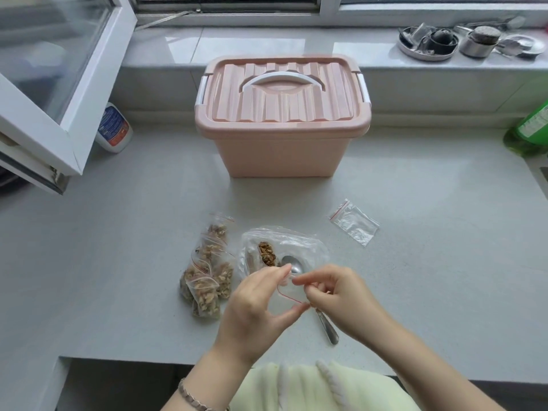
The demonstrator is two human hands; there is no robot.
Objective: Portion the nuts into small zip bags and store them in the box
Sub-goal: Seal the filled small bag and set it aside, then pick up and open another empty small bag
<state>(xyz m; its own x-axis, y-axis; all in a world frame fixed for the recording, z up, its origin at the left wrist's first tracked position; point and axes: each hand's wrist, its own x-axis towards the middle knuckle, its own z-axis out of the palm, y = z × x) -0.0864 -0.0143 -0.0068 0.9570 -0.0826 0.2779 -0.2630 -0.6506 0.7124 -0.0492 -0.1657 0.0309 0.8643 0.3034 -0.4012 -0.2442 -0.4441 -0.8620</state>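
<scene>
My left hand (255,310) and my right hand (332,295) pinch the red-lined mouth of a small clear zip bag (289,295) between them, just above the counter. Behind my hands lies a large clear bag (284,247) with a few walnut pieces (267,253) left in it. A metal spoon (326,327) lies on that bag, its bowl by my fingertips and its handle under my right hand. Several filled small bags of nuts (207,271) are piled at the left. The pink box (281,114) stands behind, lid closed.
One empty small zip bag (354,222) lies at the right. A white bottle (114,129) stands by the open window frame (59,93) at the left; a green bottle (530,129) at the right edge. Metal dishes (439,40) sit on the sill.
</scene>
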